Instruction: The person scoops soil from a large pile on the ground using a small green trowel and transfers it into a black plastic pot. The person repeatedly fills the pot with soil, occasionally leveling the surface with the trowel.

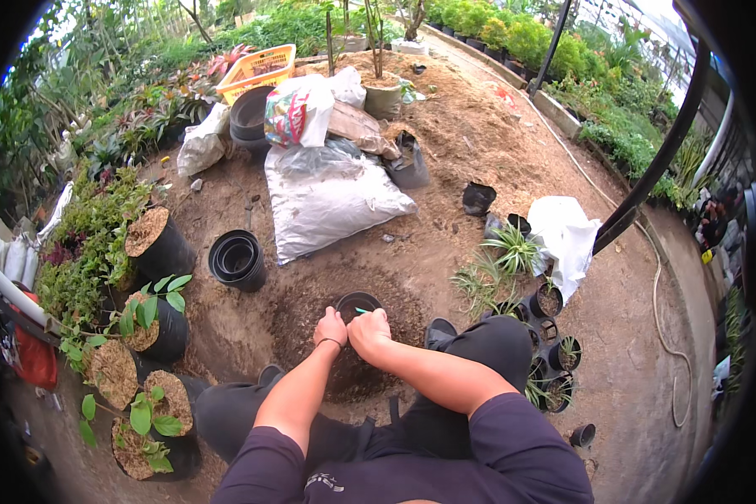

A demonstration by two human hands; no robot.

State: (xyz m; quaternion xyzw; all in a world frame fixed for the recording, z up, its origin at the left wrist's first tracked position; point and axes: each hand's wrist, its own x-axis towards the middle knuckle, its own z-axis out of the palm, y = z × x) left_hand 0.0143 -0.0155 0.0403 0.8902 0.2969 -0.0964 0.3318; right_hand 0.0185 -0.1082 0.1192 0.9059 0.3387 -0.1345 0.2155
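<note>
A round black plastic pot stands on dark loose soil between my feet. My left hand is at its near left rim, the fingers curled. Close beside it, my right hand is curled at the near right rim, with a small green piece showing at its fingertips over the pot. Whether that piece is held, and what it belongs to, I cannot tell. The backs of both hands hide the fingers and the near rim.
Nested black pots stand at the left, near soil-filled grow bags. A full white sack lies ahead. To the right are spider plants, small pots, a white bag and a hose.
</note>
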